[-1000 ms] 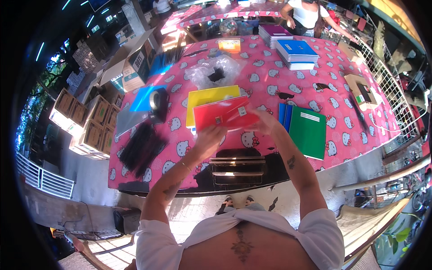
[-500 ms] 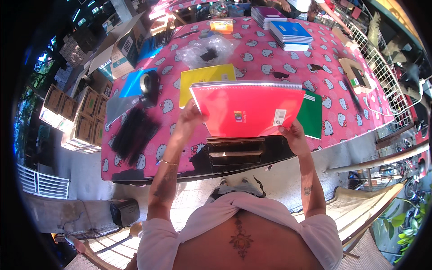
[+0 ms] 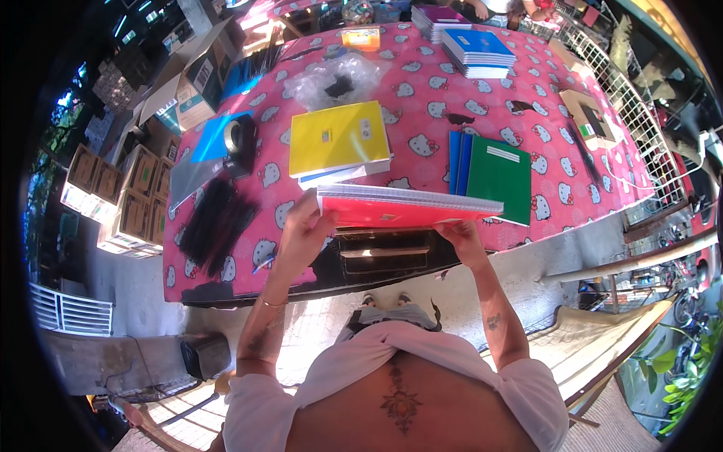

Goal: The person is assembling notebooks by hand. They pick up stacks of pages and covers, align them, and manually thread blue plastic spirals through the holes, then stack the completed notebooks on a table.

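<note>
A red-covered notebook [image 3: 399, 216] is held level above the table's near edge, its long white upper edge facing up with what looks like wire binding. My left hand [image 3: 303, 226] grips its left end. Around the lower right part of the notebook, my right hand [image 3: 461, 235] is closed, its fingertips partly hidden. Just beyond lies a yellow notebook [image 3: 331, 143] on top of other notebooks. To the right, a green notebook [image 3: 501, 181] overlaps blue ones [image 3: 461, 162].
A pink cartoon-print cloth [image 3: 422, 143] covers the table. Stacks of blue notebooks [image 3: 478, 56] and purple notebooks [image 3: 439, 19] stand at the back. On the left are a tape roll [image 3: 235, 139], a black bundle of thin strands [image 3: 218, 230] and an open carton [image 3: 197, 94]. Clear plastic [image 3: 301, 84] lies mid-table.
Both hands have lowered the red notebook toward me and tilted it, so its cover shows less. The yellow notebook and the blue ones beside the green are now more exposed.
</note>
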The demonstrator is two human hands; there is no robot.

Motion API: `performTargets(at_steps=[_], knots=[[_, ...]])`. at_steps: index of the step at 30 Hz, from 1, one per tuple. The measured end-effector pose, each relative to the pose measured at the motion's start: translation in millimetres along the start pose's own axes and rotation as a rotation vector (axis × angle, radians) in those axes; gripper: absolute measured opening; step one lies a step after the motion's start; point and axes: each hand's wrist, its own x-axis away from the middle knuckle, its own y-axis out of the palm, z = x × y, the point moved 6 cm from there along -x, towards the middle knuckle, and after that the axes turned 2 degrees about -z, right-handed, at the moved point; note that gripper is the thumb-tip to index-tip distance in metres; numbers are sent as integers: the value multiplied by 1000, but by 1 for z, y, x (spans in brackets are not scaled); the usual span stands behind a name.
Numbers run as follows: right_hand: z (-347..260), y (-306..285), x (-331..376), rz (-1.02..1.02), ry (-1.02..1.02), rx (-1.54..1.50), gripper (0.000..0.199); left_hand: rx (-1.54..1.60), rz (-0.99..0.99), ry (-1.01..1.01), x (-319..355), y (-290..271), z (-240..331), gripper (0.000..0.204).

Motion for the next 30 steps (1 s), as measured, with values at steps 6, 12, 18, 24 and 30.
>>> performTargets(at_steps=[6,12,18,24,30], knots=[[53,21,15,121,69,17,57,28,185,-85,22,-7,-127,38],[27,28,-1,104,-47,77,72,35,329,-46,51,-13,-147,57],[29,35,-3,156,-36,8,40,376,284,-63,26,-7,-99,60],[47,30,0,218,1,87,41,318,293,25,31,12,-150,42],[32,31,-4,192,-76,-67,25,-25,243,-127,44,-10,-142,22]])
